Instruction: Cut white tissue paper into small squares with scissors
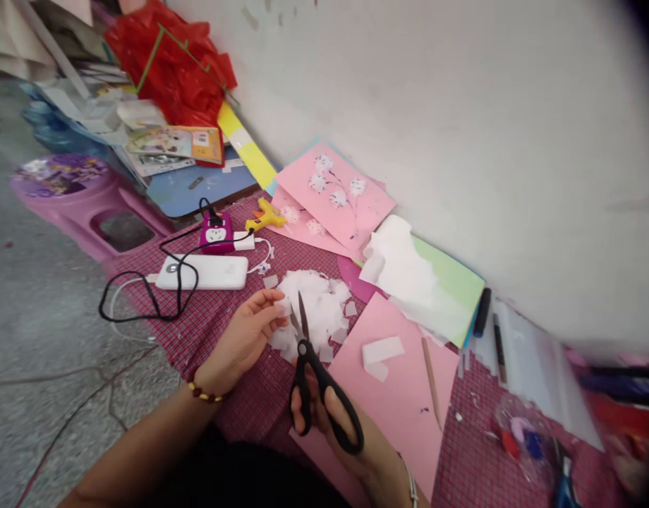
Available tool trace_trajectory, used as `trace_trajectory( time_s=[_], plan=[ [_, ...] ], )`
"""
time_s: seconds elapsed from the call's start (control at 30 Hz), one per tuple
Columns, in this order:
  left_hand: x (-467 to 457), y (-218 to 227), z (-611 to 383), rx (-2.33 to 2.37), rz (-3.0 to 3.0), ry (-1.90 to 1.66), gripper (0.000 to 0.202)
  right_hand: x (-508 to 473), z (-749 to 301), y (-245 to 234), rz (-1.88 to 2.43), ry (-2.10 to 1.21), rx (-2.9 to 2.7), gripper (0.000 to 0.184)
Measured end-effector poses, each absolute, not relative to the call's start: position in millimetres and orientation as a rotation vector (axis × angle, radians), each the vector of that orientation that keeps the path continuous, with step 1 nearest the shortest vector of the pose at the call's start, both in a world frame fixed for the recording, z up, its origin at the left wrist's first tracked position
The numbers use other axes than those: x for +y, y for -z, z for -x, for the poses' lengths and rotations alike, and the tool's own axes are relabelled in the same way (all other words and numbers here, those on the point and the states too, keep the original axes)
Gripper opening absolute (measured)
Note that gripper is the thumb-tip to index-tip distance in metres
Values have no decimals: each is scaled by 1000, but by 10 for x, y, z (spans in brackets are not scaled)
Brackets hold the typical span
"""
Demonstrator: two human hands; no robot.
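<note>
One pair of black-handled steel scissors (305, 349) hung over the red checked tablecloth (219, 317), its long axis running from the person toward the wall, parted blades pointing away. The right hand (331, 409) was closed through its loops. The left hand (245, 339) pinched a small white paper piece (282, 308) beside the blades. A heap of white paper snippets (319, 310) suggested much cutting done, while two folded white strips (382, 351) on the pink card sheet (409, 395) appeared uncut.

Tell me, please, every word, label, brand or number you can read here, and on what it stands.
No text reads clearly.
Booklet at the back: printed cover, too blurred.
White power bank: small round mark, too small.
Scissors in the right hand: no marking shows.
Paper scrap in the left hand: blank.
</note>
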State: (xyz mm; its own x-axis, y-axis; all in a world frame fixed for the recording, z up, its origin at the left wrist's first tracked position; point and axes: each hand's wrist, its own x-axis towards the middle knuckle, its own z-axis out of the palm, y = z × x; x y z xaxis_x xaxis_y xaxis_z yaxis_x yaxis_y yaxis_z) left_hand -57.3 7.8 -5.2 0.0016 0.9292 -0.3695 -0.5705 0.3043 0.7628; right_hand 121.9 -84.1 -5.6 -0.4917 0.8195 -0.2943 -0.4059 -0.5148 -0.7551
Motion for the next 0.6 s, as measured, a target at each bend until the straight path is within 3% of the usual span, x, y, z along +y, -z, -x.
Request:
trace_trajectory(
  time_s=[0.17, 0.33, 0.6],
  plan=[
    [75, 23, 649, 1216, -864, -1320, 17, -933, -1380, 50, 765, -2169, -583, 59],
    [225, -187, 668, 1325, -1545, -1291, 15, -1103, -1556, 97, 780, -2135, -561, 54],
    [633, -508, 133, 1100, -1620, -771, 18, -1094, -1667, 98, 776, -2155, -1071, 55]
  ],
)
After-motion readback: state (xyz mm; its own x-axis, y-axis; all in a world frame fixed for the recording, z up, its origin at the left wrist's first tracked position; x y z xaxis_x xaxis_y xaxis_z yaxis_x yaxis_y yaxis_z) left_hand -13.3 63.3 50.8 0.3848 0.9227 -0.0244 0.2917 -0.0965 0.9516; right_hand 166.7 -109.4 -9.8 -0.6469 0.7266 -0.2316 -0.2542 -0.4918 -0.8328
